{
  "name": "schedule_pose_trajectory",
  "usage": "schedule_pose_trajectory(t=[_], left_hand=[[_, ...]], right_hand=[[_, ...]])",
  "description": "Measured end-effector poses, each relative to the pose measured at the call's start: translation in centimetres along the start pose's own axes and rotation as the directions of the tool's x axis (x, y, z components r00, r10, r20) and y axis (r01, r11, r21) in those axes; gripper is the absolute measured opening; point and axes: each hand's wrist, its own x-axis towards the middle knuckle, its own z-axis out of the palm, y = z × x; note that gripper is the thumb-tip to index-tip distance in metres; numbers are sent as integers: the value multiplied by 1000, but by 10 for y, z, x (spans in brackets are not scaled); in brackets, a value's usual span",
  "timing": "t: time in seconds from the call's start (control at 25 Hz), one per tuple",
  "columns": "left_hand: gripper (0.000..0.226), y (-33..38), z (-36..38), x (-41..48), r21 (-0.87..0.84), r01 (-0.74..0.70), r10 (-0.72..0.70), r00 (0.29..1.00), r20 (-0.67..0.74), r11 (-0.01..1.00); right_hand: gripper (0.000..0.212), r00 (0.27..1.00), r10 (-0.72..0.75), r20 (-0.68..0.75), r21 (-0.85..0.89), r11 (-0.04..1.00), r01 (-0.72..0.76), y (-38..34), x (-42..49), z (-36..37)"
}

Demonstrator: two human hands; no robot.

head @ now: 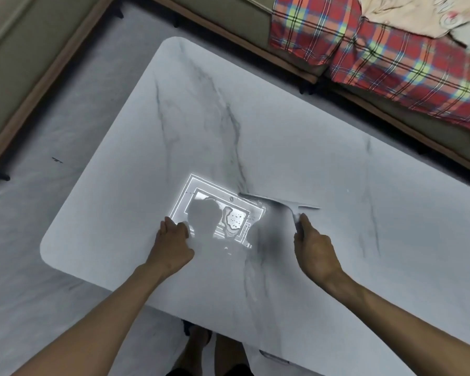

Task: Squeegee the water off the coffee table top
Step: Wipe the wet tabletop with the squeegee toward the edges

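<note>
With the right hand (314, 248) gripping the squeegee (280, 202) just beyond the puddle (232, 219) mid-table (323, 147) and left hand (174, 240) fingers loosely curled beside it, the pull-stroke seems next.

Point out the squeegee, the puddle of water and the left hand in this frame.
squeegee (280, 203): head view, on the blade bar.
puddle of water (232, 219): head view, on its bright reflecting patch.
left hand (173, 240): head view, on the back of the hand.

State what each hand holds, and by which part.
Right hand holds the squeegee by its handle. Left hand rests on the table; any hold cannot be told.
</note>
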Motion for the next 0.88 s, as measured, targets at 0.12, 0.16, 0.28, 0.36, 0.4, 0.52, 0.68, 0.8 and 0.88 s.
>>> schedule_pose_trajectory(t=[0.12, 0.16, 0.28, 0.36, 0.4, 0.52, 0.68, 0.8, 0.88], left_hand=[[26, -18, 4, -14, 31, -51, 53, 995, -80, 998], [27, -23, 9, -17, 46, -41, 45, 996, -80, 998], [31, -31, 19, -14, 84, -2, 2, 1000, 5, 996], [34, -33, 21, -9, 85, 1, -4, 1000, 28, 996], [36, -34, 23, -8, 88, -1, -2, 1000, 30, 996], [37, -36, 27, -9, 88, -12, 9, 999, 33, 996], [38, -35, 26, -12, 77, 4, -6, 1000, 27, 997], [36, -34, 23, -16, 83, 11, -13, 1000, 24, 996], [36, -35, 22, -18, 93, 7, -8, 1000, 11, 996]], right_hand=[[39, 983, -37, -180, 38, 998, 45, -25, 42, -30], [36, 979, -20, -201, 67, 997, 34, -39, 64, -41], [31, 980, 56, -190, 182, 983, -21, -81, 129, -56], [27, 985, 89, -150, 211, 976, -56, -103, 144, -43], [29, 987, 72, -141, 197, 979, -44, -111, 142, -30], [49, 987, -79, -142, 73, 993, 90, -103, 110, 19], [61, 955, -298, -11, -55, 953, 297, -52, 37, 53], [66, 926, -359, 115, -172, 911, 375, -4, -13, 53], [61, 931, -328, 162, -227, 906, 358, 29, -40, 42]])
